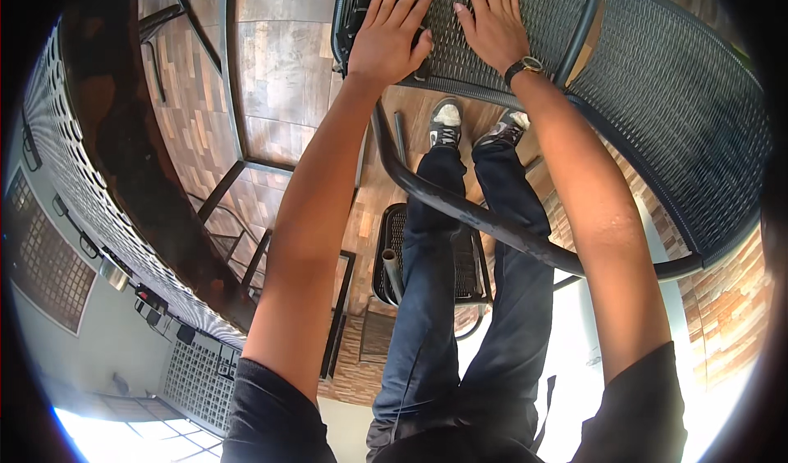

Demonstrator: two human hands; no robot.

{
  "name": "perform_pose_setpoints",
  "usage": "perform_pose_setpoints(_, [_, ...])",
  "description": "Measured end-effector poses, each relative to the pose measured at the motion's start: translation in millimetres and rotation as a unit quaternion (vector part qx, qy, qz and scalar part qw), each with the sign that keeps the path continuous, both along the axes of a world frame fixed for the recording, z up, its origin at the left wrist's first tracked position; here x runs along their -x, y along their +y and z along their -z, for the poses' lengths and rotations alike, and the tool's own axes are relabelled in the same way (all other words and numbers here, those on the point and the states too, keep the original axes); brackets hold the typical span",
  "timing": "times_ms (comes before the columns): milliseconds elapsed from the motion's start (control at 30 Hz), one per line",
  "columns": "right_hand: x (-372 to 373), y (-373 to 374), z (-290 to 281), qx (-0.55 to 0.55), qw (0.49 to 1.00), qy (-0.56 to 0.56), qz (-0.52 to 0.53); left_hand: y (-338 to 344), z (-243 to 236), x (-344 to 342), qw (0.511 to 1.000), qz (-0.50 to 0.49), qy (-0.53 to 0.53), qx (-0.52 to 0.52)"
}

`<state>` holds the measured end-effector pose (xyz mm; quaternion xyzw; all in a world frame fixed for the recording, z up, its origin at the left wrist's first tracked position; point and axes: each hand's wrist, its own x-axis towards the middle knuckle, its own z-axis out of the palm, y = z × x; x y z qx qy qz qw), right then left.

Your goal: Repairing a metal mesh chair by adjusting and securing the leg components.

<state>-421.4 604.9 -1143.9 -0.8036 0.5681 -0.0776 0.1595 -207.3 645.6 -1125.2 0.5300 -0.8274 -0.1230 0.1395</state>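
Both my hands reach forward onto a black woven chair with a dark tubular frame. My left hand lies at the left part of the weave, fingers stretched out and slightly apart. Beneath and beside it is a black object with thin straight edges; the hand covers much of it, and I cannot make out its kind. My right hand rests flat on the weave to the right, thumb apart from the fingers, a watch on its wrist. Neither hand grips anything.
The chair's curved metal arm crosses in front of my legs. Its other woven panel extends to the right. Another black chair is behind my legs. A dark, worn curved edge and metal frames stand at left, above wood-patterned flooring.
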Motion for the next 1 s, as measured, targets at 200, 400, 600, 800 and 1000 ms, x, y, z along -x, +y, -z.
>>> perform_pose_setpoints(200, [8,11,5,-0.042,0.999,0.024,0.0,15,-2,7,0.998,0.005,0.018,-0.054])
perform_pose_setpoints(400, [29,1,11,0.049,0.996,-0.068,-0.009,-20,14,48,0.996,-0.07,0.05,0.005])
perform_pose_setpoints(600, [49,8,-40,-0.236,0.969,-0.075,0.006,-24,-25,77,0.83,-0.301,0.452,-0.129])
perform_pose_setpoints(800, [101,4,-150,-0.383,0.829,-0.35,0.208,-43,-118,165,0.715,-0.239,0.622,-0.212])
perform_pose_setpoints(1000, [184,-9,-270,-0.292,0.803,-0.46,0.242,-35,-174,322,0.709,-0.246,0.646,-0.14])
